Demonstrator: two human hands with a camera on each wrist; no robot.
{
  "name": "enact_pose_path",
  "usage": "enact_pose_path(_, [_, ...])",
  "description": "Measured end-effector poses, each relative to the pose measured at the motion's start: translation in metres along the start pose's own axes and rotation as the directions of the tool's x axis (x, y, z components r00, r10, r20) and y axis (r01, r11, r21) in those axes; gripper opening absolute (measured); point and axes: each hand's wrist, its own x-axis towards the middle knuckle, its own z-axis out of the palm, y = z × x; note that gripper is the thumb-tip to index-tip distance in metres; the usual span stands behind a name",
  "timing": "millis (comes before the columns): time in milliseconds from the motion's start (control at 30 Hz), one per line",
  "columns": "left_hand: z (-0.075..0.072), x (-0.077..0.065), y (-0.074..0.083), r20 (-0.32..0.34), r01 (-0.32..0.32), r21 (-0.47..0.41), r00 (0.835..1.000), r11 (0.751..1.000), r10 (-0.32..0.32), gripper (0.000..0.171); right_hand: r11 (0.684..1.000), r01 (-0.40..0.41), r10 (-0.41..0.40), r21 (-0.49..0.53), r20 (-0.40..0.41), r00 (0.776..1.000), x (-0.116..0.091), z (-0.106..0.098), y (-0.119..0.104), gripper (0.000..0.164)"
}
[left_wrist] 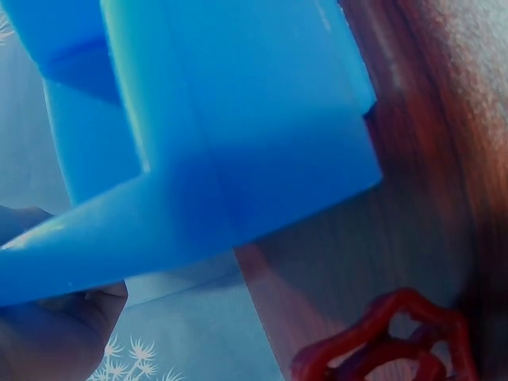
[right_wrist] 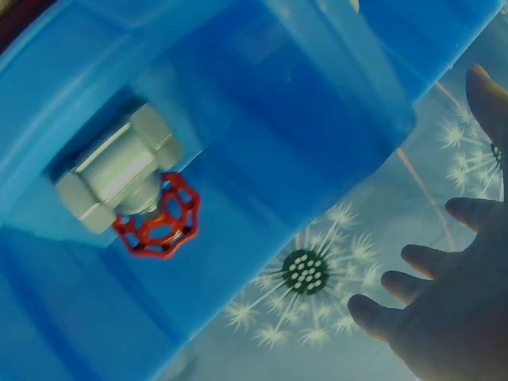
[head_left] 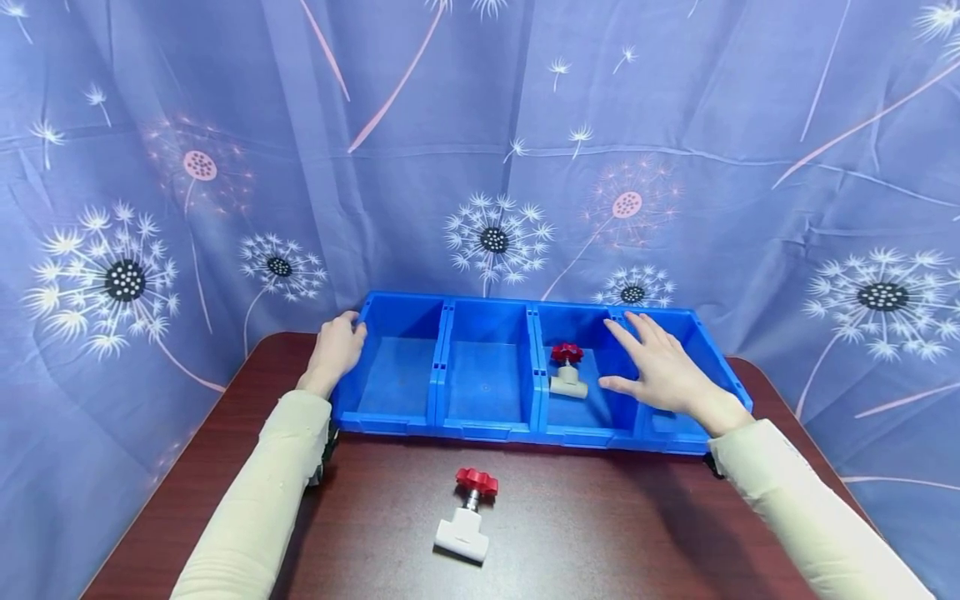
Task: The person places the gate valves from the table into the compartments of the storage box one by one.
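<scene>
My left hand grips the left wall of the blue divided bin; the left wrist view shows hand parts on both sides of that wall. Spread fingers mark my right hand, held above the bin's right-hand compartments with nothing in it. A white tee-shaped valve with a red handwheel sits in the third compartment from the left. Another white valve with a red handwheel lies on the table in front. In the right wrist view a silvery metal valve with a red wheel rests in a compartment.
The bin stands on a dark reddish-brown table, against a blue dandelion-print curtain. Close to the left wrist camera, outside the bin, is a red handwheel; its body is out of frame.
</scene>
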Motion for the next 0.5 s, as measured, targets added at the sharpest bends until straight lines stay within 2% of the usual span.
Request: enact_pose_path(500, [0.002,0.002,-0.005,-0.002,-0.003,-0.010,1.000,1.000,0.003,0.046,0.992,-0.104,0.107,0.075,-0.037,0.994,-0.017,-0.011,0.040,0.087])
